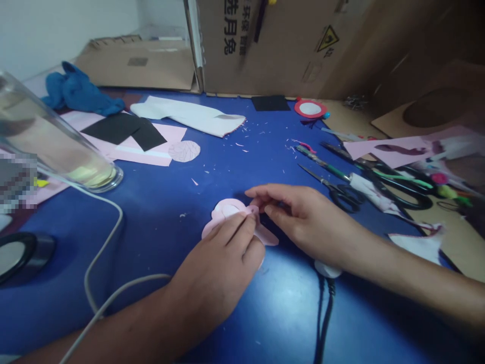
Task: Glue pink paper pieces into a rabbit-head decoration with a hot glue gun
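Note:
A pink, petal-shaped cutout (228, 206) with rounded lobes and a whitish inner part lies on the blue table in front of me. My left hand (227, 258) is over it, fingers close together and pressed on it, hiding much of its middle. Beside its right edge, my right hand (299, 215) hovers with curved fingers, thumb and forefinger apart. Whether its fingertips touch the cutout is hard to make out. Beneath my right wrist, a white round piece (328, 269) shows, with a dark cord (325, 318) running from it toward me.
Black-handled scissors (343, 196), pens and paper scraps lie at right. A tall clear container (56, 136), a white cable (104, 247) and a black tape roll (28, 258) are at left. Behind are white fabric (189, 115), black pieces (125, 129), blue clay-like material (79, 91) and cardboard (280, 60).

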`<state>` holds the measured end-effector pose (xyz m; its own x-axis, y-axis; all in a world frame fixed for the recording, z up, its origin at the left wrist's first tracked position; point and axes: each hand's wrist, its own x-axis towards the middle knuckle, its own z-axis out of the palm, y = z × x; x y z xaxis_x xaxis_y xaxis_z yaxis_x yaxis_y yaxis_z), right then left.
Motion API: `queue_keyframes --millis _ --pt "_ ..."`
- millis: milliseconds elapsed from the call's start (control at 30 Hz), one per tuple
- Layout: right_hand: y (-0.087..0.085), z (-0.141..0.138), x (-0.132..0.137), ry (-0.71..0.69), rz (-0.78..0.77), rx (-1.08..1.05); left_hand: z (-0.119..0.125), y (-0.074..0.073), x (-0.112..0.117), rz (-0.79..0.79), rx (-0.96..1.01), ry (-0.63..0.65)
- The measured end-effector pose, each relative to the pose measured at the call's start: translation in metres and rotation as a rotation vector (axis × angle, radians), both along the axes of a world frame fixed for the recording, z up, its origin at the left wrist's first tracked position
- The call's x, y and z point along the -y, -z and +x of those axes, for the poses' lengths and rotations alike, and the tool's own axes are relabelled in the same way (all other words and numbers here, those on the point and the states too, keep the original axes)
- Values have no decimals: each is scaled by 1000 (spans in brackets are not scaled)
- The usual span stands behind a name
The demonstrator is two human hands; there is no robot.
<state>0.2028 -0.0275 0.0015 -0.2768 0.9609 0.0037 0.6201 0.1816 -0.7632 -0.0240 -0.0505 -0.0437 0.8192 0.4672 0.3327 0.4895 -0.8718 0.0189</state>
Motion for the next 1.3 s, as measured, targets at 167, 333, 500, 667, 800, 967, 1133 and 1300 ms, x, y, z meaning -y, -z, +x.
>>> queue_keyframes --millis 167,333,500,667,800,967,1133,1300 --pt "0 2 9 -79 102 53 2 1 0 8 30 -5" --pt "0 2 15 -136 155 66 1 -4 -2 -32 11 19" --pt "3 5 21 -161 168 35 0 -4 -3 -56 47 20" --pt "-1 9 23 -139 198 70 2 -6 -1 -41 4 11" --pt "-21 20 29 -59 306 173 1 -5 0 -23 -14 12" --pt "-37 50 65 259 385 440 0 -2 -1 -62 -14 2" --pt "-19 58 117 461 151 502 -1 -3 -3 -100 4 8" --pt "6 31 120 656 17 555 -2 -1 -6 -110 24 6"
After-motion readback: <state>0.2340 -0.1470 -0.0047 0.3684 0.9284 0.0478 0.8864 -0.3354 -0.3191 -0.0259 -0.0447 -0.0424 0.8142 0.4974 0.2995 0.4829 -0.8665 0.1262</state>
